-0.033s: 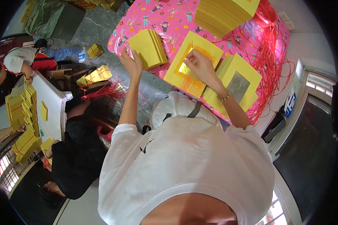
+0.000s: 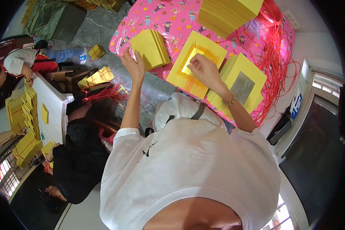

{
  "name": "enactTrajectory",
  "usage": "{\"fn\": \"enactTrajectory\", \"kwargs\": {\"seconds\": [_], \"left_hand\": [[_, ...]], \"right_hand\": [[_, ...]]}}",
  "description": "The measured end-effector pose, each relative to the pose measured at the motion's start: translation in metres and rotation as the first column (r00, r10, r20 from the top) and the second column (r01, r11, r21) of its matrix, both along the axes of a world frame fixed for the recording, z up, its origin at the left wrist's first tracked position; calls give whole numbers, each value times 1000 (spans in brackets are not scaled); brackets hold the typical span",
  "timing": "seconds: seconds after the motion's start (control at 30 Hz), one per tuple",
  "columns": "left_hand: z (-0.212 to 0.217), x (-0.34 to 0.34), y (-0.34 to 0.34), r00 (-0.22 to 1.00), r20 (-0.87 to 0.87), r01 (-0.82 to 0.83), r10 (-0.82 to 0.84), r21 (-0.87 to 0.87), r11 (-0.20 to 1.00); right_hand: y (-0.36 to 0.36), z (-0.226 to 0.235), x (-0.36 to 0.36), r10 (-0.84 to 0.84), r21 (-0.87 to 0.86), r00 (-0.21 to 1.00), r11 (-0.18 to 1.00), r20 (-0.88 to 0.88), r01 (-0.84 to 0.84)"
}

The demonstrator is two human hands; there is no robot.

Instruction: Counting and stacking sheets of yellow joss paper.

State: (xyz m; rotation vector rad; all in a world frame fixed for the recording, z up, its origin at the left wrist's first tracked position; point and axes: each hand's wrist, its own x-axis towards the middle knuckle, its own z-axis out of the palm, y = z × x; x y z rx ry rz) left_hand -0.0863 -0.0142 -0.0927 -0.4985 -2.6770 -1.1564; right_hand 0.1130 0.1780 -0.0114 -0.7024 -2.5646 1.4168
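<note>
My left hand (image 2: 135, 66) is at the left edge of a stack of yellow paper sheets (image 2: 147, 48), its thumb and fingers apart and nothing visible in them. Over the middle stack of yellow sheets (image 2: 214, 48), my right hand (image 2: 205, 69) has its fingers curled together. That stack's top sheet carries a shiny gold square (image 2: 187, 69) with an orange border, partly covered by the hand. Whatever the right fingertips pinch, if anything, is hidden. Beneath my right wrist lies another yellow stack (image 2: 257, 76), its top sheet bearing a silver-grey rectangle (image 2: 242, 87).
The table has a pink patterned cover (image 2: 138, 19). A tall yellow paper stack (image 2: 226, 17) stands at its far side. Red strings (image 2: 272, 65) hang along the right. At left, people sit by a white table (image 2: 53, 111) holding bundled yellow paper (image 2: 28, 107).
My right hand has shifted very slightly over the gold square, its fingers curled. My left hand stays beside its stack.
</note>
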Motion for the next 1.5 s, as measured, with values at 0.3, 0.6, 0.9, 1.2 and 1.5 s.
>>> {"fn": "enactTrajectory", "kwargs": {"seconds": [0.3,0.6,0.9,1.2,1.5], "left_hand": [[69,79,-6,645,119,753,-755,66,654],[68,107,6,415,115,906,-903,-141,398],[72,95,13,380,212,923,-900,-152,354],[68,85,18,327,276,941,-904,-10,337],[63,81,20,337,326,935,-883,-5,355]], "right_hand": [[-46,6,65,207,393,971,888,119,-238],[-51,-2,73,233,493,962,826,144,-274],[-29,9,67,238,339,964,903,115,-263],[-13,7,61,210,176,954,953,213,-249],[-7,8,56,213,109,942,963,260,-248]]}}
